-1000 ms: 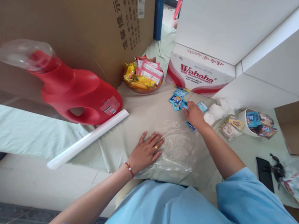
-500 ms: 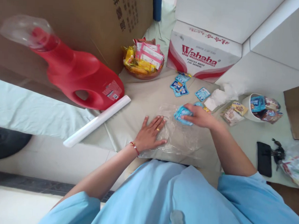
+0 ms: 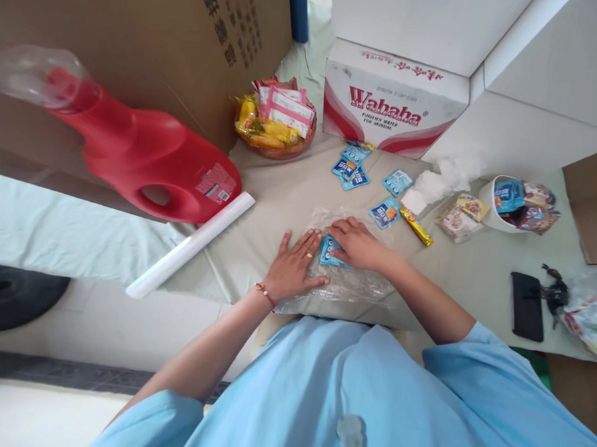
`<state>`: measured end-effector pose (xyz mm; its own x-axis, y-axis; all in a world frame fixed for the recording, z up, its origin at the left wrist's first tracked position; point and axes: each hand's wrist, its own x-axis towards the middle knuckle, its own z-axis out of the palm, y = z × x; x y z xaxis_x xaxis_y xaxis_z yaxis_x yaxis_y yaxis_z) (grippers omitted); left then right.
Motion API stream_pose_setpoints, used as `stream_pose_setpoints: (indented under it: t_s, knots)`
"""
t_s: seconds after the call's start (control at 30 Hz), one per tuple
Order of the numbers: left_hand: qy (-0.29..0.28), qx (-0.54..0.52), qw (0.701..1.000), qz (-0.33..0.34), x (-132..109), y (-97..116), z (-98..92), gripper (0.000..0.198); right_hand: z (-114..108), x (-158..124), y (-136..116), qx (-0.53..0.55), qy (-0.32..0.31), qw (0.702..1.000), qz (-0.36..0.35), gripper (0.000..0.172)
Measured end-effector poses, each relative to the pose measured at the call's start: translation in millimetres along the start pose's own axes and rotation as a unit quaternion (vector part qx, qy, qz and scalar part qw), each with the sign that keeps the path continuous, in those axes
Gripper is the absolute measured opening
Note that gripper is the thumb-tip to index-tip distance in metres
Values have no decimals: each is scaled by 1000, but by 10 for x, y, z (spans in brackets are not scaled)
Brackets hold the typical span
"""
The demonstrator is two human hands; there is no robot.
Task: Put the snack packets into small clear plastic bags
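My left hand (image 3: pixel 295 266) lies flat with fingers spread on the left edge of a clear plastic sheet (image 3: pixel 360 285) spread on the beige cloth. My right hand (image 3: pixel 358 243) rests on the sheet beside it, fingers closed on small blue packets (image 3: pixel 328 250) that it presses down onto the plastic. More blue packets (image 3: pixel 350 169) lie loose farther back, two single ones (image 3: pixel 397 182) to their right, and a yellow snack stick (image 3: pixel 416 227) next to those.
A red detergent jug (image 3: pixel 146 159) and a white roll (image 3: pixel 190 244) lie at the left. A bowl of snacks (image 3: pixel 274 125), a Wahaha carton (image 3: pixel 389 111), a white cup of packets (image 3: pixel 514 205), crumpled tissue (image 3: pixel 433 184) and a black phone (image 3: pixel 527 305) surround the cloth.
My right hand picked up blue packets from the pile at the back, carried them toward me and set them on the plastic sheet beside my left hand. The left hand stayed put.
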<state>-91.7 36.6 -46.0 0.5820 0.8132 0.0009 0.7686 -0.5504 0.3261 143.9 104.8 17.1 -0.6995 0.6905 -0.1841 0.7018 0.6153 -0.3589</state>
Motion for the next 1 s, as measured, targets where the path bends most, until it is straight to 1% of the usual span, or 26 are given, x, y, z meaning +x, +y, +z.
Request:
stream_pose_setpoints:
  t_s: [0.07, 0.13, 0.2, 0.27, 0.33, 0.4, 0.47, 0.53, 0.6, 0.67, 0.7, 0.77, 0.83, 0.9, 0.93, 1.0]
  knots:
    - [1, -4, 1000, 2, 0, 2, -16, 111, 46, -70, -27, 25, 50, 998, 3, 52]
    - [-2, -10, 1000, 4, -5, -9, -38, 105, 114, -179, -71, 65, 91, 994, -11, 41]
    - [-3, -24, 1000, 2, -18, -41, -62, 92, 212, -344, -127, 106, 122, 986, -26, 32]
    - [-3, -45, 999, -8, -32, -88, -79, 76, 345, -569, -185, 140, 138, 980, -38, 30]
    - [1, -64, 998, -28, -41, -141, -85, 65, 509, -833, -233, 157, 136, 977, -46, 38]
    - [6, -68, 996, -54, -40, -193, -89, 61, 685, -1095, -267, 153, 132, 979, -43, 51]
    - [10, -56, 995, -84, -30, -241, -100, 59, 838, -1314, -284, 138, 140, 980, -27, 55]
    - [11, -35, 993, -116, -16, -281, -124, 58, 928, -1456, -290, 138, 165, 977, -16, 49]
    - [9, -18, 991, -134, -5, -309, -151, 58, 927, -1500, -289, 161, 196, 967, -8, 34]
    - [8, -7, 991, -135, 0, -316, -170, 60, 846, -1431, -283, 172, 239, 956, 8, 23]
    - [9, -2, 991, -132, 0, -312, -173, 60, 786, -1353, -278, 165, 256, 952, 22, 22]
    - [15, 8, 991, -129, -3, -291, -168, 61, 659, -1120, -267, 133, 273, 952, 47, 28]
    - [20, 16, 991, -129, -5, -267, -157, 62, 556, -822, -252, 98, 249, 963, 42, 39]
    - [22, 22, 991, -129, -6, -249, -148, 63, 501, -521, -231, 63, 199, 978, 0, 50]
    - [22, 23, 991, -129, -6, -244, -147, 63, 492, -390, -217, 44, 172, 984, -25, 52]
    - [24, 25, 991, -128, -6, -241, -148, 62, 497, -196, -181, 16, 122, 990, -66, 51]
